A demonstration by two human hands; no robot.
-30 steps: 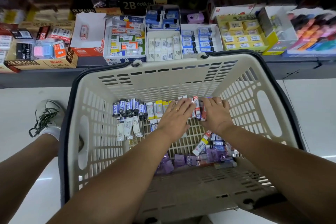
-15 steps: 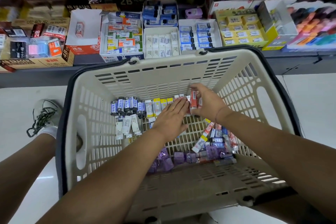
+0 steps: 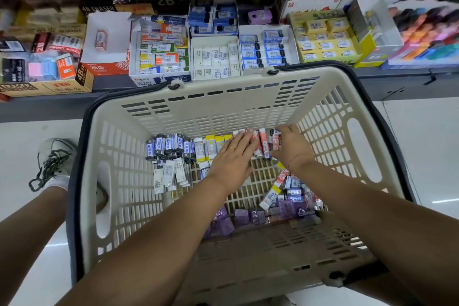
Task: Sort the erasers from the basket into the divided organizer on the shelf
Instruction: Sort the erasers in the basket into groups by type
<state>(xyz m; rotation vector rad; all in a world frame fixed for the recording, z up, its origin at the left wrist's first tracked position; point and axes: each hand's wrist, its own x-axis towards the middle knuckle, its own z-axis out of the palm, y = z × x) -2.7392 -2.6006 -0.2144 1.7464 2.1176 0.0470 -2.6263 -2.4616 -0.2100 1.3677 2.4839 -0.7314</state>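
A cream plastic basket [image 3: 223,97] sits in front of me with erasers on its floor. Along the far wall runs a row of blue-black erasers [image 3: 169,146], white-and-yellow ones [image 3: 210,148] and red-sleeved ones [image 3: 262,143]. My left hand [image 3: 233,156] lies flat with straight fingers on the middle of that row. At the row's right end, my right hand [image 3: 291,148] pinches a red-sleeved eraser [image 3: 276,141]. The divided white organizer [image 3: 216,57] stands on the shelf behind the basket, holding white and blue erasers.
Loose white erasers [image 3: 169,175] lie left of my forearm; purple ones [image 3: 248,216] and mixed ones [image 3: 293,194] pile at the near right. Open eraser boxes [image 3: 161,52] crowd the shelf. My shoe [image 3: 54,161] rests on the floor at left.
My right hand lifted a red-sleeved eraser upright half a second ago and has brought it down against the right end of the row. My left hand stayed flat on the row.
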